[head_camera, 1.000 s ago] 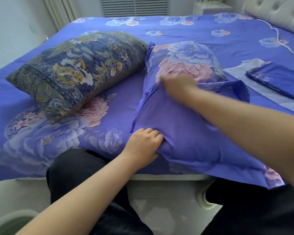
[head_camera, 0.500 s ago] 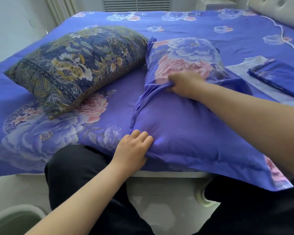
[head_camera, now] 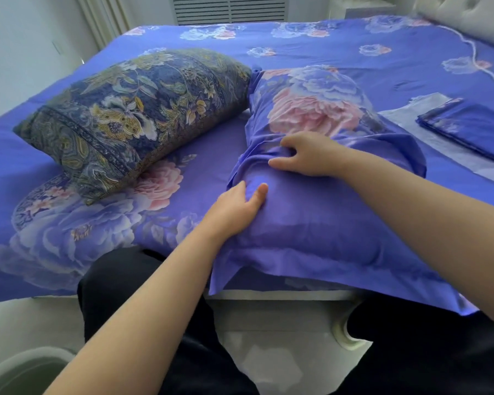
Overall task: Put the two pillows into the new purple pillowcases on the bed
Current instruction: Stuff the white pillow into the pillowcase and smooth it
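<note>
Nearest, the left hand point(head_camera: 236, 202) pinches the plain purple cloth of the stuffed floral purple pillowcase point(head_camera: 311, 201) lying at the bed's point(head_camera: 311, 42) near edge. The right hand point(head_camera: 308, 155) grips a bunched fold. Beyond lie a dark paisley-covered pillow point(head_camera: 134, 115) and a folded purple pillowcase point(head_camera: 471, 129).

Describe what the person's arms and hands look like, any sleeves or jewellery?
Both forearms are bare, with no sleeves in view. The left hand and right hand show no gloves, rings, watch or bracelets. Dark black clothing covers the legs below.
</note>
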